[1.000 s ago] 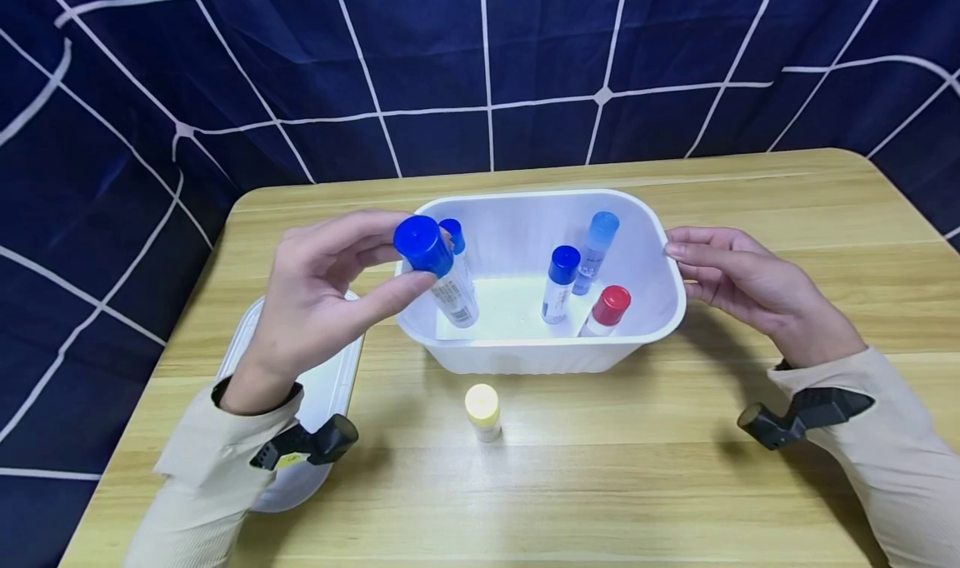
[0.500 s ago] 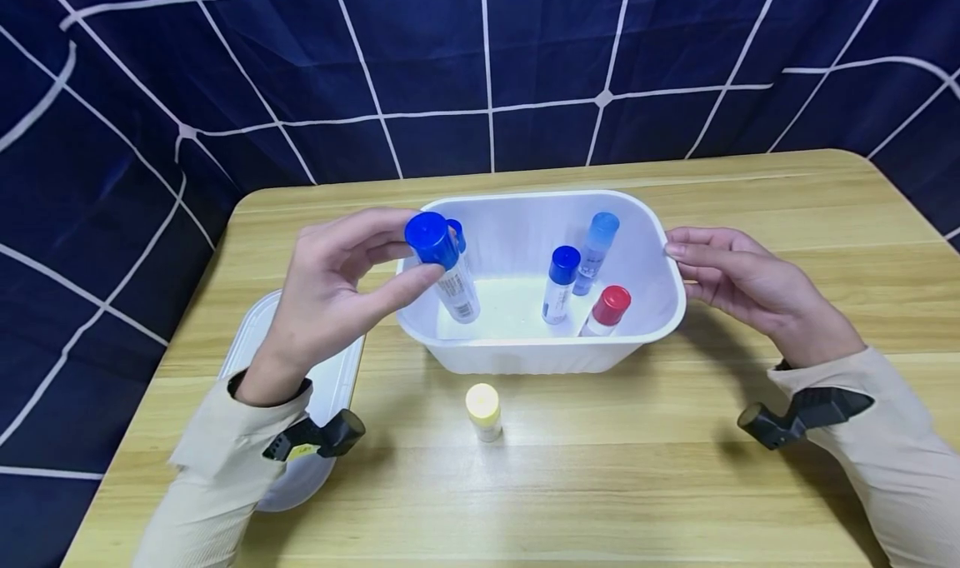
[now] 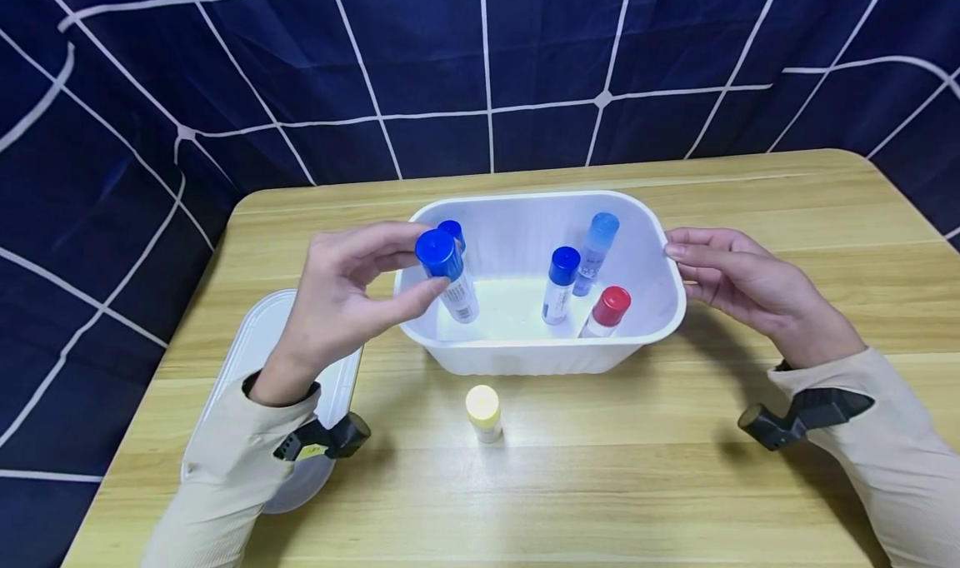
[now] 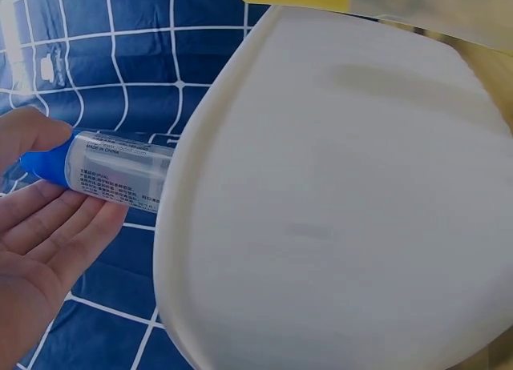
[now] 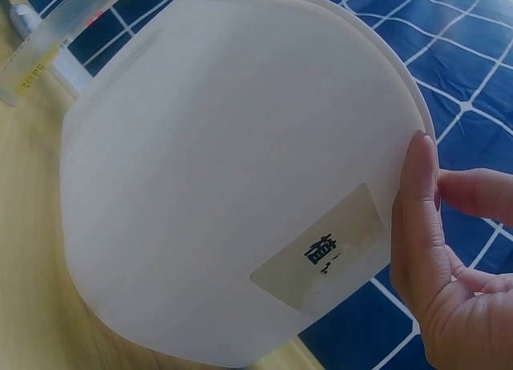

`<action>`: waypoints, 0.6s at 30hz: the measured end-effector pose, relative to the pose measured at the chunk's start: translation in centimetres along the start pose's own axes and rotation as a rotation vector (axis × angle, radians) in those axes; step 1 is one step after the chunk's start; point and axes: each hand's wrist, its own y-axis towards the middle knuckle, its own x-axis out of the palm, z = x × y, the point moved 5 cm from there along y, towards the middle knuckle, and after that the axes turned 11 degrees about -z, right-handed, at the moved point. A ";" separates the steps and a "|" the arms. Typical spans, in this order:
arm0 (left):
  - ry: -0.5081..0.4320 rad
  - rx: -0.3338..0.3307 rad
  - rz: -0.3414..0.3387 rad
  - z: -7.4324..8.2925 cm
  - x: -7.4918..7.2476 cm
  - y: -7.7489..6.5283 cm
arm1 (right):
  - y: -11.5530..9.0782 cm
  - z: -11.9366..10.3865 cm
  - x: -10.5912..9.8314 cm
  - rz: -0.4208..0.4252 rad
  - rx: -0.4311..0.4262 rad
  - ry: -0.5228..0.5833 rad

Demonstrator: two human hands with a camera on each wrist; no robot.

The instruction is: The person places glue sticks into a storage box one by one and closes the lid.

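My left hand (image 3: pixel 341 306) pinches a large glue stick (image 3: pixel 438 254) by its blue cap, thumb on the near side and fingers behind. Its clear labelled body (image 4: pixel 120 171) slants down inside the left end of a white plastic tub (image 3: pixel 510 357). Behind it a smaller blue-capped glue stick (image 3: pixel 451 228) is partly hidden. Also in the tub stand another blue-capped stick (image 3: pixel 557 293), a light blue one (image 3: pixel 597 247) and a red-capped one (image 3: pixel 611 306). At the tub's right rim my right hand (image 3: pixel 750 285) grips the edge between thumb and fingers.
A yellow-capped glue stick (image 3: pixel 483 410) stands on the wooden table (image 3: pixel 600 468) in front of the tub. The white lid (image 3: pixel 333 385) lies at left, partly under my left forearm. Dark blue cloth with white lines (image 3: pixel 540 68) hangs behind the table.
My left hand has shifted right and slightly down with the large glue stick, bringing it further over the tub. The right hand and tub stay in place.
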 end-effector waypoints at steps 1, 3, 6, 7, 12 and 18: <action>0.001 -0.003 0.000 0.0 0.0 0.0 | 0.0 0.0 0.0 0.001 0.000 0.000; 0.002 -0.012 0.003 -0.2 0.1 0.0 | 0.0 0.0 0.0 0.001 -0.001 -0.001; 0.001 -0.032 0.003 -0.5 0.3 0.0 | 0.0 0.0 0.0 0.000 -0.001 0.002; 0.002 -0.041 0.004 -0.7 0.3 0.0 | 0.0 0.0 0.0 -0.001 -0.001 0.004; 0.002 -0.084 -0.020 -1.3 0.7 -0.1 | 0.0 0.1 0.0 -0.004 -0.002 0.013; 0.056 -0.182 -0.069 -2.1 1.1 -0.2 | 0.0 0.1 0.0 -0.010 -0.003 0.011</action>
